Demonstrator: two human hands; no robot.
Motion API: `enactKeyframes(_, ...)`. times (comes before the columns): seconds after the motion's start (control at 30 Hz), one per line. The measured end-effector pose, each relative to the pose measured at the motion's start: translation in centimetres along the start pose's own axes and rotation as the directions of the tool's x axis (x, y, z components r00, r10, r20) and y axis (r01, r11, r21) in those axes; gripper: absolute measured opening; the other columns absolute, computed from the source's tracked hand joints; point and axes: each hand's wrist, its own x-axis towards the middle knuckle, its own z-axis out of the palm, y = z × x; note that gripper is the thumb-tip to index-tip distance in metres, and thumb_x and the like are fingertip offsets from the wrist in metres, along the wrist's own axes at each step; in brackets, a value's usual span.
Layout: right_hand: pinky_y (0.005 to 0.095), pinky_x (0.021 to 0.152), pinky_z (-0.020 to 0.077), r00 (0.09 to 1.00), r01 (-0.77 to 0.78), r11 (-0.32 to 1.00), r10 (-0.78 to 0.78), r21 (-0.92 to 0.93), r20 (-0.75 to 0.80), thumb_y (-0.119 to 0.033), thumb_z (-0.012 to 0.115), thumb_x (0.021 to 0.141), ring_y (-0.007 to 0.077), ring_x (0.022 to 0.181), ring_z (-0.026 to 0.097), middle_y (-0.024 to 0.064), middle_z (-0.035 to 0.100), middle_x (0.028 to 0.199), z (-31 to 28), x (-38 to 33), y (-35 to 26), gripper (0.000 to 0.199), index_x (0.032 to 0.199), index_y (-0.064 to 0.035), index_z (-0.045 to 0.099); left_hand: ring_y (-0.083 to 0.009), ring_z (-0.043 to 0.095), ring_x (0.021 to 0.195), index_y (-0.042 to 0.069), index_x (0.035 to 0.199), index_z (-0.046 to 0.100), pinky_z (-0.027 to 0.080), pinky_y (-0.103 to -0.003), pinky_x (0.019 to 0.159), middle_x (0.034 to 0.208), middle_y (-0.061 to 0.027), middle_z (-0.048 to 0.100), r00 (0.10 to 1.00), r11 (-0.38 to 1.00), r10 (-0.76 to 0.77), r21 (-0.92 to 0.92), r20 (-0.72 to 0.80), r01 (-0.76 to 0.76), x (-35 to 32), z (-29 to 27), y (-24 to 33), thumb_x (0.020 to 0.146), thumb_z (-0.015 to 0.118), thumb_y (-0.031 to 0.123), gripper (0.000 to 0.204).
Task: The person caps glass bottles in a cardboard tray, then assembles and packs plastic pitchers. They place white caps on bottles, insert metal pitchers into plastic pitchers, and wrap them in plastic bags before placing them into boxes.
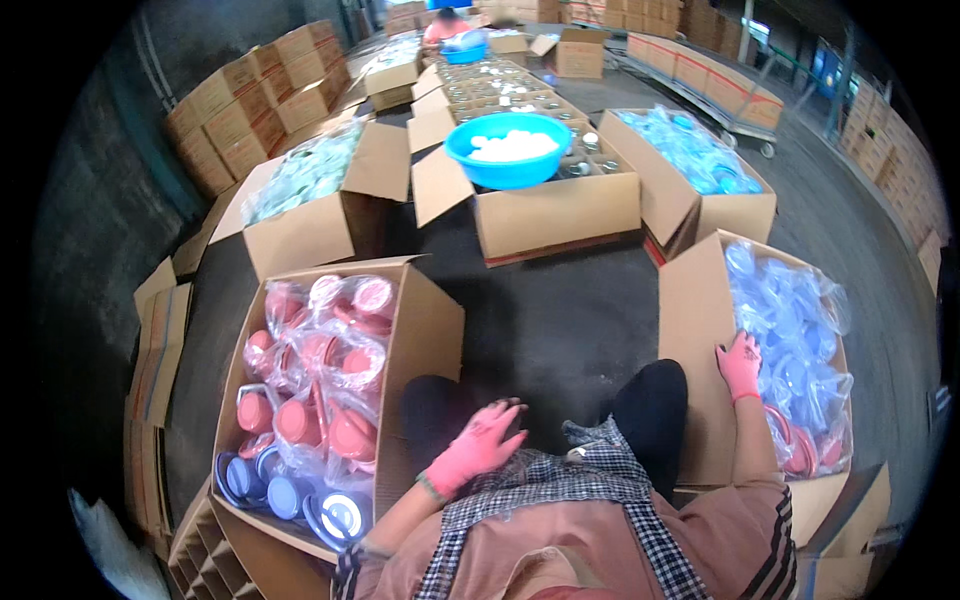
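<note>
My left hand (475, 450), in a pink glove with dark fingertips, hovers above my lap with its fingers apart and nothing in it. My right hand (740, 366), gloved the same way, rests at the near-side rim of the right cardboard box (692, 310), fingers loosely apart. Plastic-wrapped blue lidded items (790, 310) fill that box, with some pink ones (797, 448) at its near end. At my left, another cardboard box (425, 325) holds bagged pink lidded cups (298, 422) and several blue-purple ones (290, 495) in its near end.
Ahead, a blue basin (508, 180) of white pieces sits on a carton (560, 215) of glass jars. Open cartons of green (305, 175) and light-blue (690, 150) bagged items flank it. A person (447, 30) works far ahead. Stacked boxes (250, 100) and a loaded cart (700, 85) stand beyond.
</note>
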Motion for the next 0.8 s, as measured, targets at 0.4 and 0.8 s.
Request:
enactKeyframes(0.4,0.0405,0.075,0.0436,0.935,-0.356,0.743,0.278,0.566,0.222,-0.03,0.065,0.068,0.0325,0.087,0.056,0.0181,0.06,0.09,7.4,-7.5,9.7,0.045,0.098,0.0009,0.053,-0.0237,0.048,0.105,0.0,0.112,0.049,0.034,-0.033,0.092,0.11,-0.015,0.054,-0.018,0.914,0.036,-0.026,0.999,0.405,2.2,21.1,-9.5,0.083,0.042,0.027,0.04)
enactKeyframes(0.8,0.0377,0.073,0.0441,0.925,-0.379,0.787,0.317,0.487,0.209,-0.025,0.066,0.068,0.0316,0.084,0.058,0.0165,0.061,0.086,7.3,-7.7,9.1,0.034,0.093,-0.0039,0.058,-0.0257,0.046,0.107,0.001,0.113,0.049,0.034,-0.033,0.091,0.116,-0.0161,0.049,0.143,0.949,0.049,-0.091,0.988,0.301,1.9,23.6,-8.7,0.085,0.039,0.031,0.042)
